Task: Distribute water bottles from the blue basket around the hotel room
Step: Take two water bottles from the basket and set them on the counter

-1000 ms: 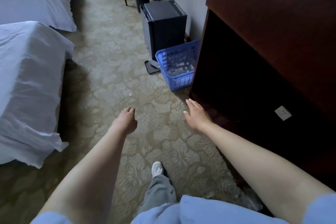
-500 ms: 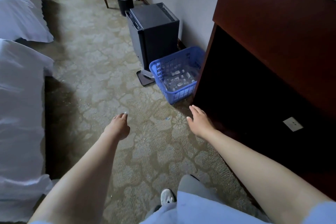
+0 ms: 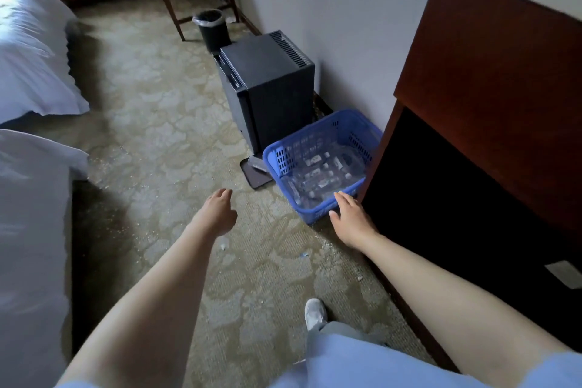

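A blue plastic basket (image 3: 333,126) stands on the carpet between a dark mini fridge and a wooden cabinet. Several clear water bottles (image 3: 318,176) lie inside it. My right hand (image 3: 351,219) is stretched out with straight fingers, its fingertips over the basket's near rim; whether it touches the rim I cannot tell. My left hand (image 3: 219,211) hangs over the carpet to the basket's left, fingers loosely curled and holding nothing.
A dark mini fridge (image 3: 267,88) stands against the wall, a small tray (image 3: 255,173) at its foot. Behind it are a black waste bin (image 3: 211,29) and table legs (image 3: 171,6). A tall wooden cabinet (image 3: 491,104) is on the right, two white beds (image 3: 31,50) on the left.
I have walked toward the basket, which now looks larger and nearer. My right hand has come from the carpet short of the basket to its near rim. Both hands still hold nothing.
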Tool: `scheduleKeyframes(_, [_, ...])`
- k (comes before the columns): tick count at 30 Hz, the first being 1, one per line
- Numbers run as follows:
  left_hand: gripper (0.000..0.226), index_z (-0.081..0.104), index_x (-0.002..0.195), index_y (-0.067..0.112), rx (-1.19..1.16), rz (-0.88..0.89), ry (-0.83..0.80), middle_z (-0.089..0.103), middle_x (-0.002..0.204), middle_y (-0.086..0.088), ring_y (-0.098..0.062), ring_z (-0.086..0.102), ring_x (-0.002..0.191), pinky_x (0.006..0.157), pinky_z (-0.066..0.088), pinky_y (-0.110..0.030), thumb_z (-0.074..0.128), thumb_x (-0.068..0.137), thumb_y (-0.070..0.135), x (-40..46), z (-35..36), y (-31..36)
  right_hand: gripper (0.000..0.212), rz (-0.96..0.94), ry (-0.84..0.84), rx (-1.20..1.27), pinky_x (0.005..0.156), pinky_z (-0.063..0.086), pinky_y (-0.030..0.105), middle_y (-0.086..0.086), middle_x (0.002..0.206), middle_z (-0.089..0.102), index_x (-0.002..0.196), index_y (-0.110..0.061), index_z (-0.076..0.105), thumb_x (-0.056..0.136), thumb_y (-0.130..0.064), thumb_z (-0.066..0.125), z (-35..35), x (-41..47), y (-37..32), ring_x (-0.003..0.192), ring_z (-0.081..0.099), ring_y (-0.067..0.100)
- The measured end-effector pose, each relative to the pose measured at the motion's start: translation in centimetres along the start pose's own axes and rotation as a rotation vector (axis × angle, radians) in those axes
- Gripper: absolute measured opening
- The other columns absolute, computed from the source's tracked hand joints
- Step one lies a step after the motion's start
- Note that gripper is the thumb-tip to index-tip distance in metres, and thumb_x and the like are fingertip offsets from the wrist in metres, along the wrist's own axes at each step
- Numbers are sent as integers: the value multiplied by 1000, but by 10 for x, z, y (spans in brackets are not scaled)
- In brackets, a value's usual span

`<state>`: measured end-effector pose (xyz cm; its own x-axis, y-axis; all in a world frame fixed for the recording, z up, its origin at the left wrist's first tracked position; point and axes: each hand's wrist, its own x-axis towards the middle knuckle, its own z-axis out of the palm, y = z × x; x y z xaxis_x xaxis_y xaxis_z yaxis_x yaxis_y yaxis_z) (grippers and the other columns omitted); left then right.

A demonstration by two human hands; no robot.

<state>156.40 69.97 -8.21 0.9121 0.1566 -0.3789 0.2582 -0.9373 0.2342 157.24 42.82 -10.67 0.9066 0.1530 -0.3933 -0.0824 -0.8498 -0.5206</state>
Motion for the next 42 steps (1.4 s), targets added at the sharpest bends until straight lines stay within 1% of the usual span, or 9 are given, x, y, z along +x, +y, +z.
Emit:
scheduleKeyframes(6, [57, 23, 148, 4, 27, -38, -38, 25, 155, -12, -29, 27, 142, 113, 28, -37, 46, 96, 12, 62, -31, -4, 54, 31, -8, -32, 119, 15, 33, 7, 157, 20, 147, -6, 23, 98, -21, 39, -24, 65, -9, 145, 18, 20])
scheduleKeyframes(11, [57, 23, 148, 4, 46, -8, -66, 24, 156, -12, -29, 27, 142, 114, 28, -36, 45, 95, 11, 114, -47, 1, 55, 59, -22, -26, 118, 18, 35, 3, 158, 16, 149, -10, 21, 99, -24, 38, -32, 105, -24, 145, 17, 20])
scheduleKeyframes(16, [56, 27, 147, 4, 71, 88, -87, 28, 153, -12, -29, 31, 139, 111, 30, -35, 46, 95, 11, 184, -66, 8, 55, 108, 15, -23, 117, 20, 32, 1, 159, 15, 149, -12, 20, 99, -26, 37, -37, 150, -39, 145, 16, 18])
scheduleKeyframes(20, [54, 28, 146, 4, 106, 158, -131, 30, 152, -13, -29, 34, 138, 109, 31, -33, 45, 95, 10, 256, -84, 3, 54, 199, 63, 37, 115, 23, 33, -2, 159, 13, 150, -14, 17, 100, -27, 35, -39, 193, -58, 145, 17, 19])
scheduleKeyframes(27, [53, 29, 146, 2, 278, 288, -305, 32, 151, -14, -28, 34, 138, 109, 31, -31, 44, 95, 10, 367, -125, -14, 55, 391, 197, 136, 117, 21, 32, 4, 158, 19, 149, -11, 21, 99, -28, 38, -40, 253, -106, 145, 19, 19])
scheduleKeyframes(32, [47, 39, 139, -2, 289, 411, -310, 38, 146, -19, -30, 38, 136, 108, 30, -30, 45, 94, 10, 427, -145, 27, 54, 537, 315, 214, 117, 23, 34, 4, 157, 19, 149, -10, 21, 100, -26, 37, -47, 272, -128, 145, 20, 19])
scheduleKeyframes(37, [45, 41, 138, 0, 291, 577, -399, 39, 144, -18, -31, 38, 135, 109, 33, -35, 43, 96, 16, 439, -145, 96, 54, 592, 409, 242, 115, 25, 35, 11, 154, 28, 146, -5, 26, 97, -23, 40, -58, 274, -132, 142, 26, 24])
scheduleKeyframes(40, [39, 49, 127, 2, 249, 688, -430, 47, 134, -19, -35, 46, 127, 101, 40, -39, 47, 93, 21, 440, -139, 137, 53, 637, 437, 285, 117, 23, 36, 9, 155, 26, 147, -7, 25, 98, -22, 38, -70, 279, -130, 144, 23, 22])
scheduleKeyframes(42, [41, 46, 131, 2, 244, 745, -432, 44, 139, -18, -34, 44, 130, 102, 39, -39, 46, 95, 22, 432, -140, 155, 53, 661, 440, 312, 117, 22, 36, 8, 156, 24, 148, -9, 24, 99, -24, 37, -75, 284, -128, 144, 21, 22])
